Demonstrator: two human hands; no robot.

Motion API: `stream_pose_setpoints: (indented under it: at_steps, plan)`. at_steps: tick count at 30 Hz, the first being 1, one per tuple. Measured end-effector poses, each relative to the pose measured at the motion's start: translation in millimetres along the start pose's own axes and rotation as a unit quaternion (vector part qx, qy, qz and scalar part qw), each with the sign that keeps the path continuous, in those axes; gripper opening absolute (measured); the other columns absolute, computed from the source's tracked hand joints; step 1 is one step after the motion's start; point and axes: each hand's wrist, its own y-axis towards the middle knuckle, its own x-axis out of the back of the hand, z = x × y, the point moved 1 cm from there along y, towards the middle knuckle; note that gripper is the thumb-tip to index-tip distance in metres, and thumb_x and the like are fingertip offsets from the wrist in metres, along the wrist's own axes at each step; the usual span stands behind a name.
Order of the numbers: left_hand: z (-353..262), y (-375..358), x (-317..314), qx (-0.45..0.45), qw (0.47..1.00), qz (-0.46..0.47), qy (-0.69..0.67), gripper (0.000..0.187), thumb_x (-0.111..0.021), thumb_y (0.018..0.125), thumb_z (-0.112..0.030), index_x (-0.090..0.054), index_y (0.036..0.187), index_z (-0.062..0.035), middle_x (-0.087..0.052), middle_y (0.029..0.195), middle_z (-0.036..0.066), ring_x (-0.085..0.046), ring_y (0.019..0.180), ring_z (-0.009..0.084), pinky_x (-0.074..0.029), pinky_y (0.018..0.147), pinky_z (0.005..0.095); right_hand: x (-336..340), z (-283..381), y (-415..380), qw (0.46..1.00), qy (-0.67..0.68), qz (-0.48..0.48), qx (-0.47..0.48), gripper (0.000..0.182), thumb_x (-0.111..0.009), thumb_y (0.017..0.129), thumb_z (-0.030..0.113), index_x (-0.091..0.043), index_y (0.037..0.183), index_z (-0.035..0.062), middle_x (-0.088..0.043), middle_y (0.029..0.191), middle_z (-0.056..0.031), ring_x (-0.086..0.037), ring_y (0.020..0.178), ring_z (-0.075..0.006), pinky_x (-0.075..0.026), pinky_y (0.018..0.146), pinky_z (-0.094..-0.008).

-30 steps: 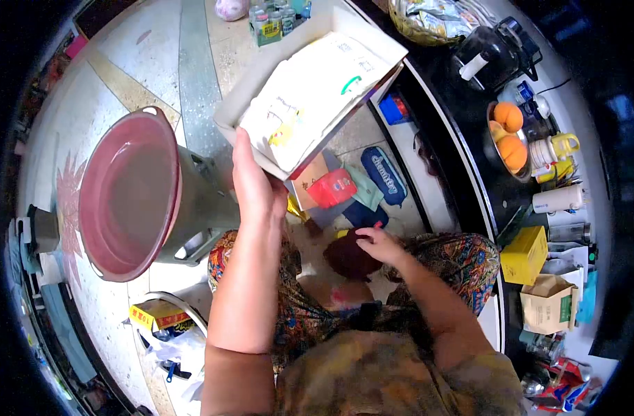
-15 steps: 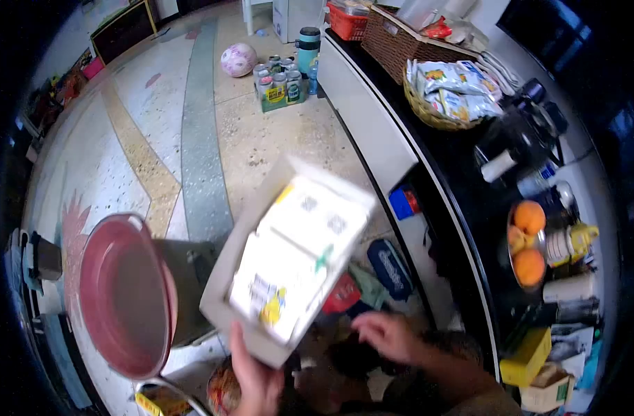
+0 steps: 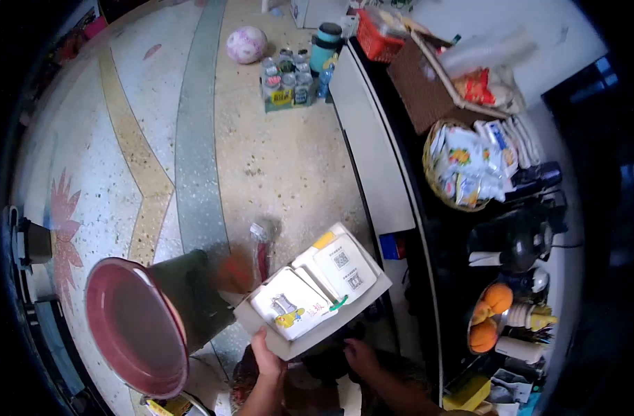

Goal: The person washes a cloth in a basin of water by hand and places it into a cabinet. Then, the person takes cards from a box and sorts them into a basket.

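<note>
My left hand (image 3: 268, 357) is closed on the lower left edge of an open pale cardboard box (image 3: 300, 345), held tilted above the floor. Two stacks of white cards lie inside. The nearer card stack (image 3: 289, 305) shows a yellow cartoon bird and a building; the farther card stack (image 3: 341, 267) carries two square codes. A green ring (image 3: 339, 303) sits at the edge between them. Just below the box's right side, apart from it, my right hand (image 3: 362, 357) has its fingers curled in, with nothing visible in them.
A pink basin (image 3: 99, 319) leans against a dark green bin (image 3: 192, 295) at left. Beside the bin are a blurred orange-red shape (image 3: 237, 274) and a clear packet (image 3: 261, 239). Drink cans (image 3: 287, 83) and a ball (image 3: 246, 45) stand ahead. A black-topped cabinet (image 3: 372, 139) runs along the right.
The box has turned and moved lower and slightly right, held by my left hand. My right hand has shifted left and down. The view has turned too.
</note>
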Motion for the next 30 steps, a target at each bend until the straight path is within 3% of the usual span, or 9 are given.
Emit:
stream_pose_setpoints:
  at_steps: [3, 6, 8, 13, 14, 16, 20, 23, 30]
  plan:
    - [-7.7, -18.7, -24.2, 0.006, 0.999, 0.025, -0.037, 0.054, -0.042, 0.076, -0.038, -0.035, 0.117, -0.0031, -0.046, 0.108, 0.013, -0.047, 0.099, 0.0257, -0.038, 0.085, 0.0380, 51.1, 39.7, -24.9, 0.988, 0.035, 0.125, -0.086, 0.022, -0.051, 0.078, 0.015, -0.054, 0.097, 0.0029, -0.057, 0.091, -0.0165, -0.056, 0.081, -0.0294, -0.045, 0.070, -0.0327]
    - [-21.6, -49.3, -34.3, -0.034, 0.992, 0.060, -0.109, 0.049, -0.039, 0.080, -0.031, -0.034, 0.119, -0.0023, -0.045, 0.113, 0.012, -0.045, 0.103, 0.0252, -0.035, 0.089, 0.0368, 106.0, 87.0, -38.0, 0.988, -0.022, 0.148, 0.021, 0.025, -0.048, 0.080, 0.016, -0.053, 0.100, 0.0034, -0.057, 0.091, -0.0169, -0.056, 0.082, -0.0277, -0.044, 0.071, -0.0330]
    - [-33.5, -68.2, -43.6, -0.049, 0.990, 0.052, -0.125, 0.048, -0.037, 0.080, -0.029, -0.034, 0.120, -0.0020, -0.044, 0.114, 0.012, -0.045, 0.103, 0.0259, -0.035, 0.090, 0.0378, 142.9, 81.9, -44.9, 0.962, -0.141, 0.234, 0.008, 0.027, -0.045, 0.081, 0.019, -0.052, 0.103, 0.0039, -0.057, 0.092, -0.0163, -0.056, 0.085, -0.0260, -0.044, 0.072, -0.0332]
    - [-78.3, -123.2, -69.7, -0.150, 0.982, 0.054, -0.103, 0.041, -0.043, 0.078, -0.020, -0.037, 0.115, -0.0022, -0.046, 0.107, 0.011, -0.047, 0.099, 0.0227, -0.037, 0.085, 0.0353, 222.5, 44.9, -41.7, 0.969, -0.017, 0.244, -0.024, 0.032, -0.045, 0.082, 0.025, -0.051, 0.105, 0.0037, -0.058, 0.082, -0.0121, -0.060, 0.070, -0.0210, -0.047, 0.063, -0.0322]
    - [-84.5, -125.8, -72.0, -0.162, 0.980, 0.055, -0.100, 0.041, -0.043, 0.078, -0.020, -0.037, 0.115, -0.0022, -0.046, 0.107, 0.011, -0.047, 0.099, 0.0227, -0.037, 0.085, 0.0353, 237.7, 51.5, -30.9, 0.970, -0.116, 0.214, -0.004, 0.032, -0.045, 0.082, 0.025, -0.050, 0.105, 0.0039, -0.059, 0.078, -0.0109, -0.060, 0.065, -0.0196, -0.047, 0.061, -0.0313]
    - [-108.5, -131.0, -66.6, -0.171, 0.979, 0.069, -0.081, 0.040, -0.043, 0.078, -0.020, -0.037, 0.114, -0.0035, -0.046, 0.105, 0.010, -0.047, 0.097, 0.0228, -0.037, 0.085, 0.0355, 281.5, 96.7, -35.7, 0.975, -0.047, 0.191, -0.102, 0.031, -0.046, 0.081, 0.024, -0.051, 0.104, 0.0040, -0.059, 0.073, -0.0099, -0.060, 0.065, -0.0189, -0.047, 0.060, -0.0304]
    - [-136.7, -167.0, -67.8, -0.219, 0.973, 0.056, -0.050, 0.044, -0.043, 0.076, -0.020, -0.035, 0.116, -0.0039, -0.046, 0.104, 0.010, -0.048, 0.096, 0.0238, -0.038, 0.085, 0.0359, 307.8, 51.7, -11.4, 0.985, -0.095, 0.143, -0.016, 0.027, -0.049, 0.077, 0.020, -0.054, 0.099, 0.0044, -0.059, 0.074, -0.0113, -0.059, 0.065, -0.0183, -0.046, 0.059, -0.0293]
    - [-198.2, -190.8, -28.2, -0.228, 0.970, 0.051, -0.061, 0.042, -0.043, 0.076, -0.023, -0.039, 0.112, -0.0008, -0.049, 0.101, 0.009, -0.050, 0.092, 0.0222, -0.040, 0.082, 0.0351, 298.3, 82.0, -31.1, 0.993, -0.104, 0.037, 0.030, 0.024, -0.051, 0.074, 0.017, -0.056, 0.094, 0.0053, -0.058, 0.074, -0.0111, -0.058, 0.066, -0.0191, -0.046, 0.060, -0.0300]
    - [-196.9, -205.4, -18.7, -0.281, 0.957, 0.025, -0.070, 0.048, -0.041, 0.079, -0.027, -0.032, 0.120, -0.0041, -0.044, 0.113, 0.011, -0.046, 0.102, 0.0245, -0.038, 0.085, 0.0368, 327.0, 120.7, -46.5, 0.990, -0.127, -0.052, -0.011, 0.025, -0.051, 0.073, 0.016, -0.056, 0.094, 0.0039, -0.060, 0.080, -0.0123, -0.058, 0.076, -0.0224, -0.045, 0.067, -0.0308]
